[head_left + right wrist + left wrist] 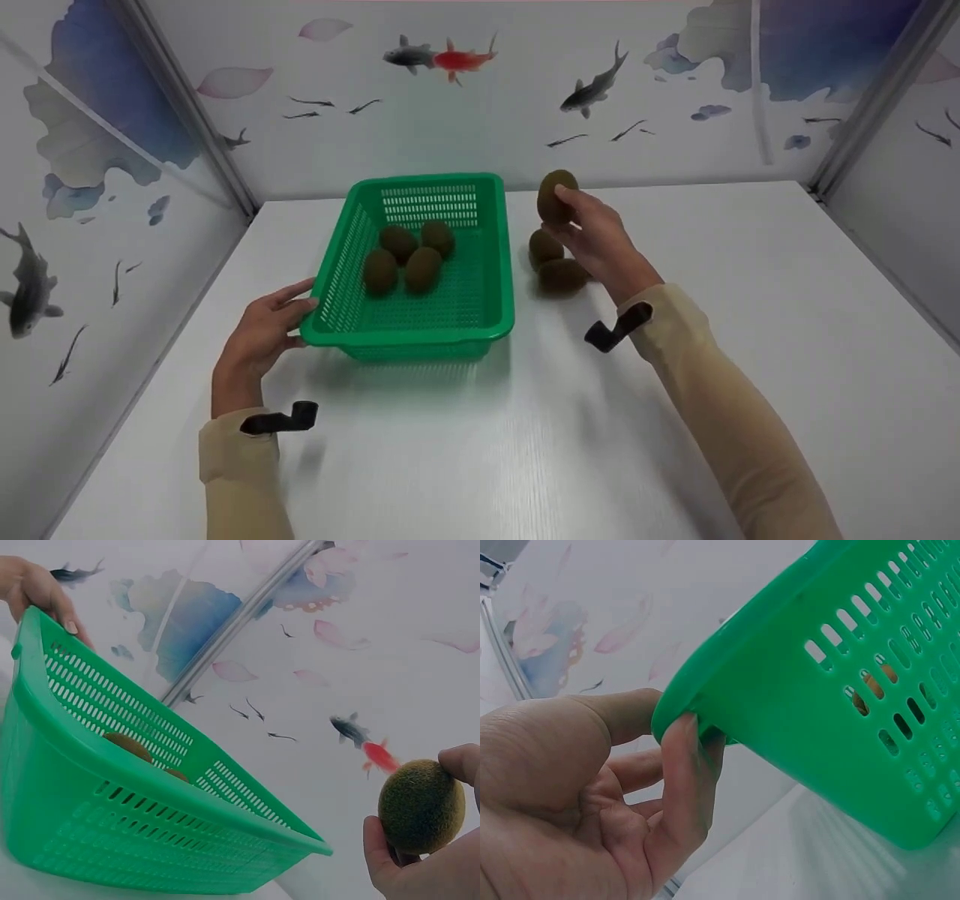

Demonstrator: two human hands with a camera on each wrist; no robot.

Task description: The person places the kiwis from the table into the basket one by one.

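A brown kiwi (556, 196) is held up off the table between the thumb and fingers of my right hand (600, 236); the right wrist view shows the same kiwi (421, 806) in front of the wall. Below that hand, more kiwis (562, 276) lie on the table, partly hidden by it. My left hand (262, 326) grips the near left corner of a green plastic basket (409, 336). In the left wrist view, thumb and fingers pinch the basket's rim (676, 694). Several kiwis (423, 270) sit together inside the basket.
The white table (465, 450) ends at a back wall (525, 150) painted with fish and petals. Side panels (97, 247) stand at left and right, joined to it by metal corner posts (196, 105). Black camera mounts (289, 420) are on both wrists.
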